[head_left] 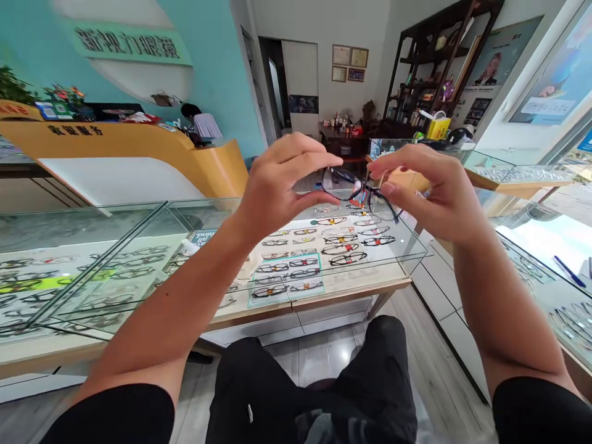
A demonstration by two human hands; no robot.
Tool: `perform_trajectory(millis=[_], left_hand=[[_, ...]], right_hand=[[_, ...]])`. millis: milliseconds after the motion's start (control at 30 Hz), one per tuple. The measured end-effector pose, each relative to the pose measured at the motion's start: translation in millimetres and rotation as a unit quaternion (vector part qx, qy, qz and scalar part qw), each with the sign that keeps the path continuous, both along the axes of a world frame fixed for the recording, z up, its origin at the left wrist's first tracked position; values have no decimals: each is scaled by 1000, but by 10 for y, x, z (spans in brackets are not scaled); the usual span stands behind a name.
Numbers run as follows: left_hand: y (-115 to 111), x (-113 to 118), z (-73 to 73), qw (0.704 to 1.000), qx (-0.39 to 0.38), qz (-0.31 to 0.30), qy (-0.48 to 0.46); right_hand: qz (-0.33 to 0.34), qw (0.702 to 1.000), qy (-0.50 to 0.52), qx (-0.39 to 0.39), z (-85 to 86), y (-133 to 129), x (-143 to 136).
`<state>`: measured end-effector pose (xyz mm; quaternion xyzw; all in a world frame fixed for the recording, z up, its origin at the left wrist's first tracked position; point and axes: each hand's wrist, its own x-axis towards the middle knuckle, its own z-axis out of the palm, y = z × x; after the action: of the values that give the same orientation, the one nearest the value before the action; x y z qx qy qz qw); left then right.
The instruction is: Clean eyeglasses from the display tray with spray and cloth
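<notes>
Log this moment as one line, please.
left hand: holds glasses | right hand: holds glasses | below: glass display case

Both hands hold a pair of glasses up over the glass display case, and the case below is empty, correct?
Not empty. The head view shows rows of eyeglass frames lying inside the glass display case. The rest stands: the left hand and right hand hold the glasses above it.

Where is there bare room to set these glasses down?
Both hands, left hand and right hand, hold the glasses above the glass case. Its top looks bare. The right counter carries a pen but is bare toward the case. Inside the case, frames are crowded.
</notes>
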<state>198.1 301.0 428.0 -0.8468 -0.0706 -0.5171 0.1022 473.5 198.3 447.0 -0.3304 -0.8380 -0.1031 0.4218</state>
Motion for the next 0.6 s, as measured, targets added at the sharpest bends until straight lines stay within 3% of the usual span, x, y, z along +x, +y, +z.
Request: perform_trajectory(millis=[67, 100, 200, 333, 433, 533, 600], left_hand=[[19, 138, -250, 984, -141, -77, 75], [32, 204, -384, 962, -218, -116, 115], [79, 376, -817, 861, -398, -225, 223], [95, 559, -1408, 723, -539, -331, 279], [56, 670, -1765, 641, -605, -382, 278], [63, 724, -1950, 604, -649, -373, 272], [133, 706, -1967, 619, -670, -322, 255]], right_hand=[[97, 990, -3, -101, -135, 16, 119], [140, 980, -11, -143, -209, 16, 163], [220, 948, -54, -223, -453, -38, 197], [256, 924, -84, -270, -784, -186, 83], [272, 918, -79, -278, -977, -233, 10], [273, 922, -74, -264, -1080, -183, 32], [234, 937, -80, -247, -1108, -101, 130]])
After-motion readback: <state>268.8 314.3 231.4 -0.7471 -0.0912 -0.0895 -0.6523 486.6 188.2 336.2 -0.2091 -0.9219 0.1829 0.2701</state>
